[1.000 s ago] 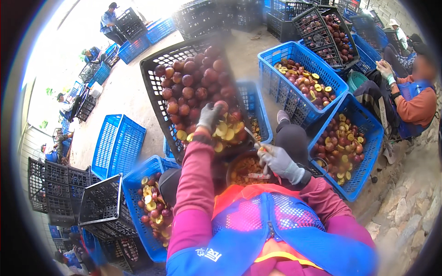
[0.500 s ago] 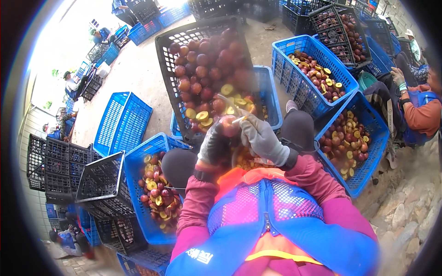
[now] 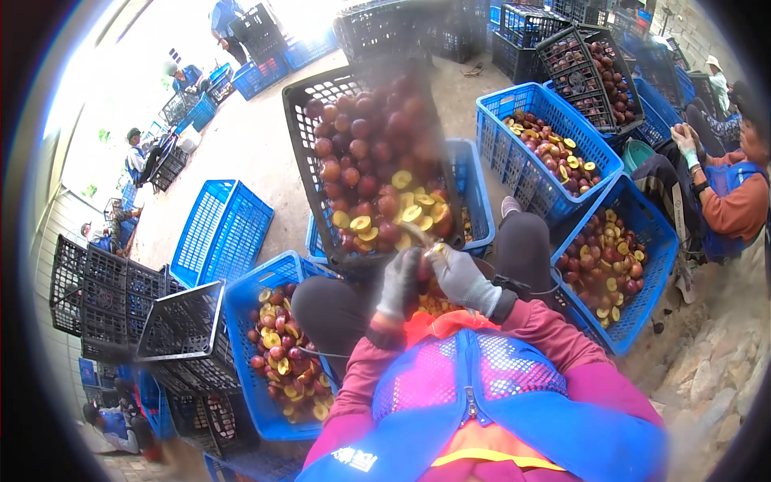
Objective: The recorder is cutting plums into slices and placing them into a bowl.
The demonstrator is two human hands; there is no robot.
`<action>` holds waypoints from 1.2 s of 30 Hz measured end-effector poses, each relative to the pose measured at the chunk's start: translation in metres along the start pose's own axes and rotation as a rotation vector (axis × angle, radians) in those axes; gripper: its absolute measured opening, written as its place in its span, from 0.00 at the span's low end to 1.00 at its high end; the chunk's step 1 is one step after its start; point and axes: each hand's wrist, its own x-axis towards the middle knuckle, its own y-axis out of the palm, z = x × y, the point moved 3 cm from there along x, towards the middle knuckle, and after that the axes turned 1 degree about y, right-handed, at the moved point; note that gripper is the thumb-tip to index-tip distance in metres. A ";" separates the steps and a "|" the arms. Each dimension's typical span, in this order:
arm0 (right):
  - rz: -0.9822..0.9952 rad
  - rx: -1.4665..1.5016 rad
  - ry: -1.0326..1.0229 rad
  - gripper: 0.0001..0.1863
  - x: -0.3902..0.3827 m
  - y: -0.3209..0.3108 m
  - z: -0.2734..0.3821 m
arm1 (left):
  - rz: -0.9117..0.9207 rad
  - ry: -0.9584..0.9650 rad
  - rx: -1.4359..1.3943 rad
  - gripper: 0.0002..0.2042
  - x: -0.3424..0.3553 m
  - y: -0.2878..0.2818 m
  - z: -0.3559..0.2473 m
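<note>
My gloved left hand (image 3: 400,277) is closed round a plum (image 3: 424,270) low at the centre, just below a tilted black crate (image 3: 300,128) of whole purple plums and yellow-fleshed halves (image 3: 412,214). Against it, my gloved right hand (image 3: 463,277) grips a small knife (image 3: 418,235), its blade angled up to the left. Beneath both hands, a container of small pieces (image 3: 434,304) shows between my legs, mostly hidden. A blue crate (image 3: 482,236) sits under the black one.
Blue crates of cut plums stand at lower left (image 3: 241,321) and right (image 3: 658,257) (image 3: 494,112). An empty blue crate (image 3: 221,229) and stacked black crates (image 3: 104,293) are leftward. A co-worker (image 3: 727,189) sits close at right; other people (image 3: 140,161) work in the background.
My left hand has drawn back from the plum crate with a plum, and both hands have come together lower at the centre, knife at the fruit.
</note>
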 end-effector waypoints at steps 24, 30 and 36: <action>0.129 -0.169 -0.292 0.17 -0.028 -0.021 0.058 | 0.105 0.051 -0.574 0.22 -0.055 0.008 -0.077; 0.149 -0.327 -0.243 0.17 -0.033 -0.011 0.045 | 0.132 0.101 -0.501 0.20 -0.053 0.013 -0.061; 0.106 -0.400 -0.225 0.14 -0.031 0.000 0.029 | -0.004 0.195 0.208 0.18 -0.049 0.017 -0.060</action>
